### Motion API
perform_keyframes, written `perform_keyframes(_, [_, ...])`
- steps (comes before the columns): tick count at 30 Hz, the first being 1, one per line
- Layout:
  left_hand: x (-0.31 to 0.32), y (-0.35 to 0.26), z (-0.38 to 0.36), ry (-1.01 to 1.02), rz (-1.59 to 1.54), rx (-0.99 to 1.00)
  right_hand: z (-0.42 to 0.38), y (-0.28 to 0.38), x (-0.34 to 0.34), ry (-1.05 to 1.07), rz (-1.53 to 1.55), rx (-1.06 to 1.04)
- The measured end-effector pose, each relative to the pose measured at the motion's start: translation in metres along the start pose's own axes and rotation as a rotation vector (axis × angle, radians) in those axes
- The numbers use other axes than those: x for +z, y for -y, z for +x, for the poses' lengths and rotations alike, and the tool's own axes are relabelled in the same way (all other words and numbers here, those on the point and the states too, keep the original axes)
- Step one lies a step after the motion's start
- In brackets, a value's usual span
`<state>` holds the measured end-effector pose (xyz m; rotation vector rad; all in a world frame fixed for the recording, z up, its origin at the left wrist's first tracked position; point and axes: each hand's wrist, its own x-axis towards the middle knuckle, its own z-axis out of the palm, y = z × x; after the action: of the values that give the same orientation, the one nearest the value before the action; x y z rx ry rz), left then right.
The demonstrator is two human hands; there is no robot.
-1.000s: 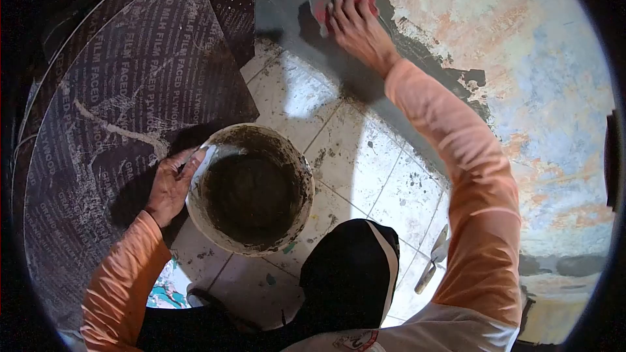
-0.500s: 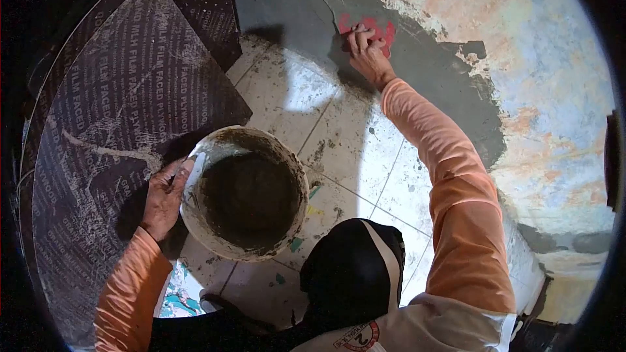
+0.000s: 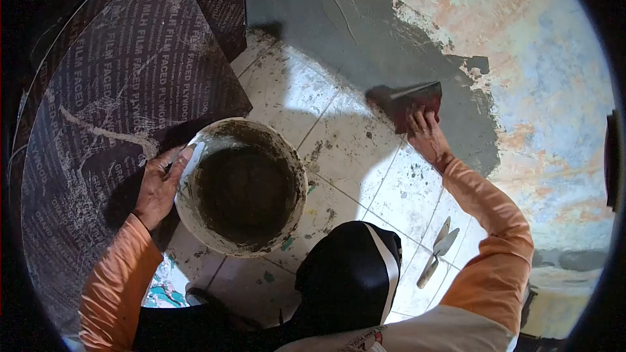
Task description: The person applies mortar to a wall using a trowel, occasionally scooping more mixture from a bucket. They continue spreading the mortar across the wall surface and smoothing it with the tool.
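My left hand [image 3: 158, 184] grips the near-left rim of a round bucket [image 3: 184, 205], thumb over the edge beside a pale handle-like piece. Dark grey wet mortar [image 3: 244, 195] lies low inside the bucket, and its walls are smeared with it. In my right hand [image 3: 427, 133] is a red plastering float [image 3: 417, 101], tilted so that a pale edge faces up. The fingers are wrapped on its near side, so its handle is hidden. It is at the lower border of the grey plaster band [image 3: 365, 39] on the wall, overlapping it in this view.
A pointed trowel [image 3: 438, 257] lies on the tiled floor [image 3: 339, 137] below my right forearm. Film-faced plywood sheets [image 3: 130, 72] cover the left side. Above the grey band is older mottled wall [image 3: 521, 58]. My dark-clad knee [image 3: 349, 274] is close to the bucket.
My right hand has moved down and to the right with the float, from the middle of the plaster to its lower border, tilting it. The trowel has come into view. My left hand stays on the bucket.
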<state>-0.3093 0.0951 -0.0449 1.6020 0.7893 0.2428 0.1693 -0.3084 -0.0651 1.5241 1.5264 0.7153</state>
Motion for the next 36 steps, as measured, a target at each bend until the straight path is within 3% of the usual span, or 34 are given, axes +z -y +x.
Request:
perform_keyframes(3, [0.002,-0.005,0.000,0.001,0.031,-0.019,0.044,-0.043,-0.082,-0.168,-0.023,0.046])
perform_keyframes(6, [0.003,-0.004,0.001,0.018,-0.021,0.021,0.117,-0.073,-0.117,-0.365,-0.064,0.107])
perform_keyframes(9, [0.002,-0.007,-0.003,0.003,0.052,0.010,0.204,-0.087,-0.114,-0.306,-0.200,0.066])
perform_keyframes(11, [0.003,0.000,-0.004,-0.006,0.046,0.056,0.259,-0.087,-0.098,-0.461,-0.286,0.116])
perform_keyframes(15, [0.002,-0.005,-0.006,0.003,0.046,0.060,0.304,-0.084,-0.068,-0.396,-0.374,0.153])
perform_keyframes(17, [0.000,-0.002,-0.006,0.000,0.122,0.089,0.290,-0.084,-0.050,-0.038,-0.479,-0.009])
perform_keyframes(22, [0.007,-0.013,-0.008,0.001,0.047,0.016,0.214,-0.059,0.018,-0.094,-0.531,-0.072])
perform_keyframes(26, [0.004,-0.013,-0.008,0.001,0.057,0.003,0.119,-0.032,0.047,0.079,-0.405,-0.259])
perform_keyframes(28, [0.007,-0.016,-0.008,0.011,0.048,-0.019,0.064,-0.004,0.112,-0.026,-0.639,-0.157])
perform_keyframes(30, [0.008,-0.017,-0.007,-0.003,0.031,-0.069,0.003,-0.001,0.092,0.006,-0.285,-0.248])
perform_keyframes(35, [0.007,-0.008,0.000,0.012,0.052,-0.016,-0.098,0.034,0.059,0.213,-0.371,-0.290])
perform_keyframes(36, [0.005,-0.007,0.000,0.008,0.031,0.002,-0.102,0.033,0.042,0.263,-0.246,-0.247])
